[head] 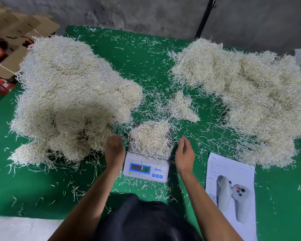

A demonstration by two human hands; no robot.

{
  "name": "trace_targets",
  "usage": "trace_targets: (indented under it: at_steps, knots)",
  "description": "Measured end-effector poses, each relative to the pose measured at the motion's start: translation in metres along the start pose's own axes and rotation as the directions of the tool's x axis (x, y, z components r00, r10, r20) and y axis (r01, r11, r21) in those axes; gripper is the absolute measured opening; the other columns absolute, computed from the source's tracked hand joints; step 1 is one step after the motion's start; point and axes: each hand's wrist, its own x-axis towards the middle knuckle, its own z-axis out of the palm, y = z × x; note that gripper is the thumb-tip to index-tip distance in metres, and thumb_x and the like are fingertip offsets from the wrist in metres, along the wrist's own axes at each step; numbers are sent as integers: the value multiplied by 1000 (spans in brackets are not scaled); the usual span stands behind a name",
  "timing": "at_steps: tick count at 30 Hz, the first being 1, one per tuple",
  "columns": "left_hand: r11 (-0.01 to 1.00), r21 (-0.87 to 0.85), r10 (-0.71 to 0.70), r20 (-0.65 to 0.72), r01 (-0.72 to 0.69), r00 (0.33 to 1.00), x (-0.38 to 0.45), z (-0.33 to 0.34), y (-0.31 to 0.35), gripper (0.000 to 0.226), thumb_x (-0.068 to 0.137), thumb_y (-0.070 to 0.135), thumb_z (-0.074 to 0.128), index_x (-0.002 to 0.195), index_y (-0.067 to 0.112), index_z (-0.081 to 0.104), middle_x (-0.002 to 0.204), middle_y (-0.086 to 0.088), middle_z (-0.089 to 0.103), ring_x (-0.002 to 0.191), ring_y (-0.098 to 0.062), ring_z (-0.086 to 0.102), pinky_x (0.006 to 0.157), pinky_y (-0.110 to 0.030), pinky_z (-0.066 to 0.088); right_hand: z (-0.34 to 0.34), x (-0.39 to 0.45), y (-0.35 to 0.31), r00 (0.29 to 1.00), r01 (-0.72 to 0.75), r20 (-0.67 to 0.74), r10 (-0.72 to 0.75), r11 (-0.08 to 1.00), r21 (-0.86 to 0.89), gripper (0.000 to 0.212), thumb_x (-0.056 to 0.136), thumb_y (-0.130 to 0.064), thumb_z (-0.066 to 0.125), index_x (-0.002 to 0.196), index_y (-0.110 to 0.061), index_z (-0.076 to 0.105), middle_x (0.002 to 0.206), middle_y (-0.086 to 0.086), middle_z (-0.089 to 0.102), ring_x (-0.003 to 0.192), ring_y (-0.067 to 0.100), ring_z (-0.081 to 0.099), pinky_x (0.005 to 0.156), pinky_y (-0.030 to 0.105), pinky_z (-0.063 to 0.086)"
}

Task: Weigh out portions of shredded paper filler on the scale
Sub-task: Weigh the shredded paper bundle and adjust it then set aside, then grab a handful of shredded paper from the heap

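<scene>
A white digital scale (146, 168) sits on the green table in front of me, its display lit. On its pan lies a portion of pale shredded paper filler (150, 138). My left hand (114, 149) hovers just left of the scale with fingers loosely curled, holding nothing. My right hand (185, 153) hovers just right of the scale, fingers relaxed and empty. Neither hand touches the portion. A big heap of filler (68, 94) covers the table's left side. Another big heap (250, 94) fills the right side. A small clump (182, 106) lies behind the scale.
A printed sheet (231, 192) with a picture of a handheld device lies right of the scale. Loose shreds litter the green table (137, 54). Cardboard boxes (10, 37) stand off the table at the far left. A black pole (204, 18) leans against the grey wall.
</scene>
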Motion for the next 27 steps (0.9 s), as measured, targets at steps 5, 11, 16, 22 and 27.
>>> trace_targets:
  at_steps: [5,11,16,22,27]
  knots:
    - [990,-56,-103,318,127,943,7,20,56,34,98,51,57,95,17,53,74,0,56,64,-17,64,57,-38,60,36,13,-63,956,30,284,-75,987,159,52,108,-50,43,153,-24,42,102,-13,73,70,-3,67,59,17,55]
    - [746,-341,-301,593,572,747,9,31,64,17,105,25,54,119,18,60,130,-12,59,93,-28,67,62,-31,61,76,7,-107,923,-132,376,82,985,109,79,92,-67,62,152,-19,44,150,5,54,126,21,56,114,41,42]
    - [681,-395,-393,514,616,763,-2,14,63,56,93,65,52,124,19,62,122,-7,70,102,-25,70,86,-46,57,77,45,-151,921,-365,313,232,792,489,45,103,-27,61,144,-16,48,137,10,57,94,18,65,113,54,45]
    - [787,-495,-92,495,368,864,15,0,130,59,92,70,41,98,18,68,87,-2,74,82,-16,72,75,-28,58,82,-5,-159,852,320,347,-392,915,246,32,99,0,54,125,-9,71,133,10,66,127,20,60,114,39,44]
    - [880,-394,-22,524,265,851,14,-3,120,41,100,62,30,114,38,61,112,21,61,126,-1,56,107,-18,41,83,-6,-178,803,472,261,-535,840,268,47,102,-55,48,133,-26,68,138,-12,64,130,-2,53,111,24,41]
